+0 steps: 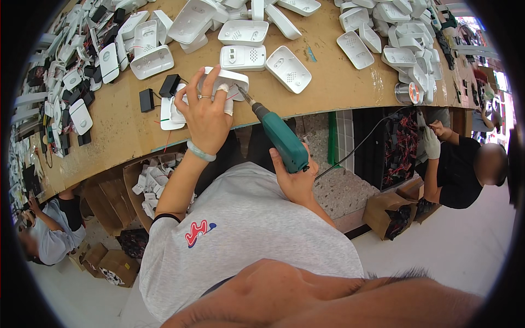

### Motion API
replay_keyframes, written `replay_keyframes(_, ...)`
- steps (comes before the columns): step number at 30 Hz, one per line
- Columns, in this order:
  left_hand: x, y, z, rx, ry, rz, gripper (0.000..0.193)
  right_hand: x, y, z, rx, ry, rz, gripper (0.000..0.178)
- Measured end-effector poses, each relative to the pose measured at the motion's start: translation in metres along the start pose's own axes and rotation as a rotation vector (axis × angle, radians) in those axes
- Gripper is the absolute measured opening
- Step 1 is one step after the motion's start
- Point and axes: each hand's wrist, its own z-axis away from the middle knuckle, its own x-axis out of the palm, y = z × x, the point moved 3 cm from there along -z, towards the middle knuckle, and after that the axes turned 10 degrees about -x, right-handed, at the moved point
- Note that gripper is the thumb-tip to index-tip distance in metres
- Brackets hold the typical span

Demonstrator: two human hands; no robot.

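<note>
At the table's near edge my left hand [208,106] holds down a white plastic housing [238,80], fingers spread across it. A pale covering wraps one of its fingertips. My right hand [299,177] is closed round the grip of a green electric screwdriver [280,136]. The driver's metal tip meets the housing beside my left fingers; the exact contact spot is too small to make out. Thin red wires show near the housing. Left of my hand lie a black box-shaped part [169,86] and another black block [146,100]. Part of a white cover [165,117] sits under my hand.
White housings [243,33] lie across the far side, with another heap [407,57] at right. Assorted white and black parts [71,82] crowd the left. A wire spool [407,93] stands near the edge. A black cord [355,147] hangs below. Co-workers sit at both sides.
</note>
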Motion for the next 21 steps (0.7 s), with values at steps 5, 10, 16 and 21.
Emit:
replay_keyframes(5,-0.0011,0.0003,-0.0001,-0.009,-0.017,-0.022,0.015,0.0046,-0.0021,-0.0025,-0.007,-0.006,0.015,0.031)
replay_keyframes(10,-0.0002,0.0007,-0.0012,-0.006,-0.004,-0.002,0.018,0.0078,-0.0029,-0.0043,0.0,-0.007,0.017,0.031)
replay_keyframes(16,0.0017,0.0013,-0.0009,0.0,0.008,0.009,0.022,0.0081,-0.0034,-0.0028,0.013,-0.021,0.034,0.031)
replay_keyframes(21,0.0012,0.0024,-0.0005,-0.009,-0.008,-0.029,0.017,0.0092,-0.0026,0.0004,0.041,-0.025,-0.001,0.031)
